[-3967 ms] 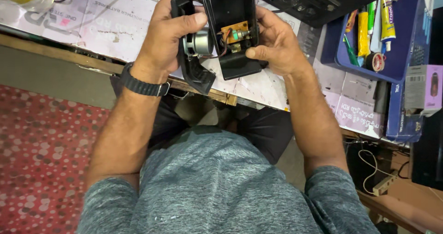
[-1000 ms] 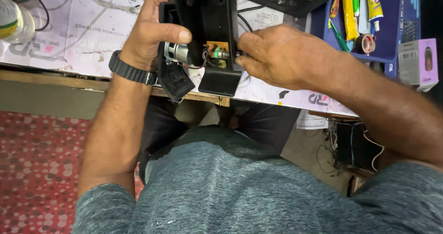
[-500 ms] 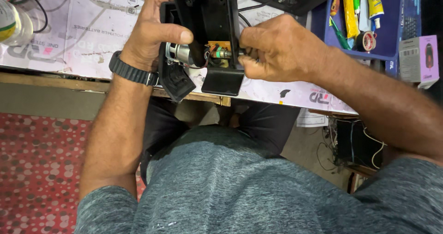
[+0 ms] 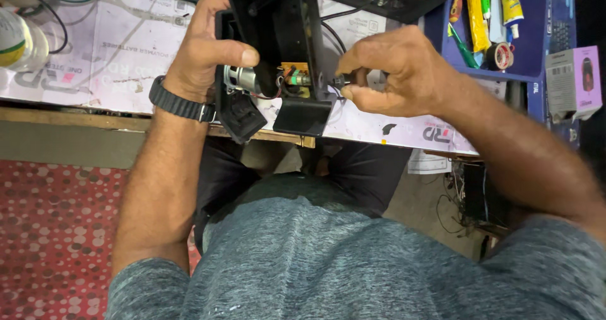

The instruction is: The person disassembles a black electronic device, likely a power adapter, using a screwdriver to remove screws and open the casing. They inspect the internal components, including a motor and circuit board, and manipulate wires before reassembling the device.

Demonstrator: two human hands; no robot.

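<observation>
The opened black plastic device housing [image 4: 278,36] is held upright over the edge of the paper-covered table [image 4: 113,48], with its small brown circuit board [image 4: 295,80] and silver cylindrical motor [image 4: 240,79] exposed. A slip of the pinched part could strain the thin red and black wires [image 4: 268,94], judged from their closeness. The left hand [image 4: 205,48] is closed around the housing, thumb pressed by the motor. The right hand [image 4: 394,71] is closed in a fingertip pinch on a small black knob-like part [image 4: 341,81] at the housing's side.
</observation>
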